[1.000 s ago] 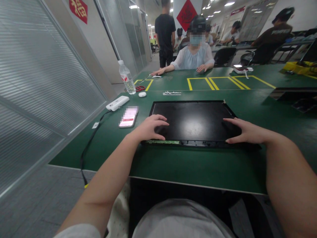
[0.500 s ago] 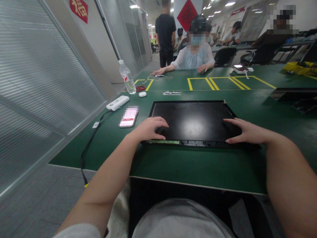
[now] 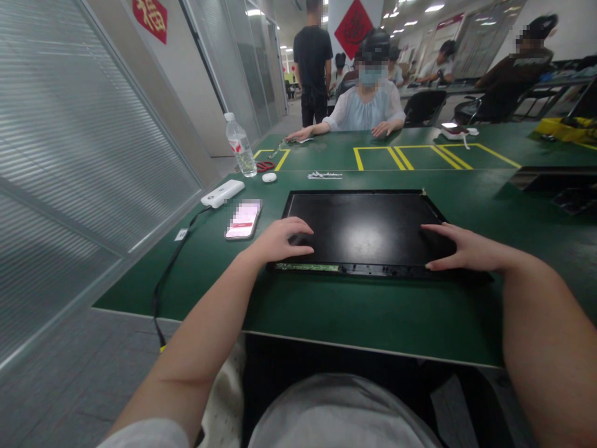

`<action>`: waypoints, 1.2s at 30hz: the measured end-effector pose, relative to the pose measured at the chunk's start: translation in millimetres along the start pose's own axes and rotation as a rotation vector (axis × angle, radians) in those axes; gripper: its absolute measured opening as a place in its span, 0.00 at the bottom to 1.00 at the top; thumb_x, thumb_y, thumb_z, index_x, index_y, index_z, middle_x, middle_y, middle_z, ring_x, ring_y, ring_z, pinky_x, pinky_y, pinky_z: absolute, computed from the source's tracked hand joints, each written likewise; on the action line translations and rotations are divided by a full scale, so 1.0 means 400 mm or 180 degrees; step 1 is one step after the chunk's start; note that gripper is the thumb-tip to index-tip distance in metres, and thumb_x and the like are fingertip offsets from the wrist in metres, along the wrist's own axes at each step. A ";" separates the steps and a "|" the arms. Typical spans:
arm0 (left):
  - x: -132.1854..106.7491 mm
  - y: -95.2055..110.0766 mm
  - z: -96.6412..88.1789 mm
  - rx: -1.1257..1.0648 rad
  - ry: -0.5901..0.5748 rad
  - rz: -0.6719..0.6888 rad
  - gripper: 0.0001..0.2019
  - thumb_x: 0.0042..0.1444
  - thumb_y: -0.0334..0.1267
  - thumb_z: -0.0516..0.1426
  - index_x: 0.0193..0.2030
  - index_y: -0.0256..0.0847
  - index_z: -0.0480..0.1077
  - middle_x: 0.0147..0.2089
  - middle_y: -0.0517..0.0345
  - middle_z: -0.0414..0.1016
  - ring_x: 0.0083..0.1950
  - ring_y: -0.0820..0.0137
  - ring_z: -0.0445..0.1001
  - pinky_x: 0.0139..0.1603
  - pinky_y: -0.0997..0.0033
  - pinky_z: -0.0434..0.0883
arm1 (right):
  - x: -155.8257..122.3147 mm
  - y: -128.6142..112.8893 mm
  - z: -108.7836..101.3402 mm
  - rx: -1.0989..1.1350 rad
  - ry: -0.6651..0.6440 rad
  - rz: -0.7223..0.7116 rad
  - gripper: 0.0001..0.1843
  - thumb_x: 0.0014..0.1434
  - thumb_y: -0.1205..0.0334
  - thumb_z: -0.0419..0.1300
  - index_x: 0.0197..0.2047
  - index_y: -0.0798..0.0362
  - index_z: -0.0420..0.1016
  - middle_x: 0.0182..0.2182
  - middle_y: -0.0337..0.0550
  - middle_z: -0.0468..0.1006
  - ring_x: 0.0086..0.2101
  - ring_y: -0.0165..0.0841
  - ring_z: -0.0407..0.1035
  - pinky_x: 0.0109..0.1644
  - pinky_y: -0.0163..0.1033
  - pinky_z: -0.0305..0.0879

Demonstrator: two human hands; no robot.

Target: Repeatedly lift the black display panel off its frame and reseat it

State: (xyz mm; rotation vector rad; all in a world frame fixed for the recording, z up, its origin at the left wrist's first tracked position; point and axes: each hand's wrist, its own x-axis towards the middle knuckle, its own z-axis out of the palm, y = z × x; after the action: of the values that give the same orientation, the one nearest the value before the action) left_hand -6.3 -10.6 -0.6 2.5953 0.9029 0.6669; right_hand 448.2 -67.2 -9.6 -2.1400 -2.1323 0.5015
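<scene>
Screen [image 3: 368, 218] is lying flat on green table [image 3: 373, 317], looking prob. stiff, slick & fragile, mod. heavy, so side edges [image 3: 435, 208] are seeming best hold, where L hand [image 3: 282, 241] & R hand [image 3: 457, 246] are spreading thumbs from fingers, pinching nothing visibly.

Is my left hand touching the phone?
Apart. The head view shows a strip of green table between the left hand and the phone.
</scene>
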 end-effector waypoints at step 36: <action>-0.008 -0.075 -0.011 0.0681 0.0092 -0.2332 0.19 0.56 0.41 0.61 0.51 0.34 0.79 0.30 0.52 0.78 0.34 0.60 0.78 0.38 0.65 0.73 | 0.046 -0.026 0.018 0.2385 0.1247 0.1132 0.21 0.41 0.71 0.59 0.41 0.50 0.76 0.49 0.48 0.79 0.47 0.39 0.71 0.52 0.42 0.66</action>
State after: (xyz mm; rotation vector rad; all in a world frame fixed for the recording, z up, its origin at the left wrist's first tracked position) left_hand -25.8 10.6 -10.7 2.1554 1.8697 0.4073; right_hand 435.9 -49.9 -16.7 -1.9358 -1.1107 0.6937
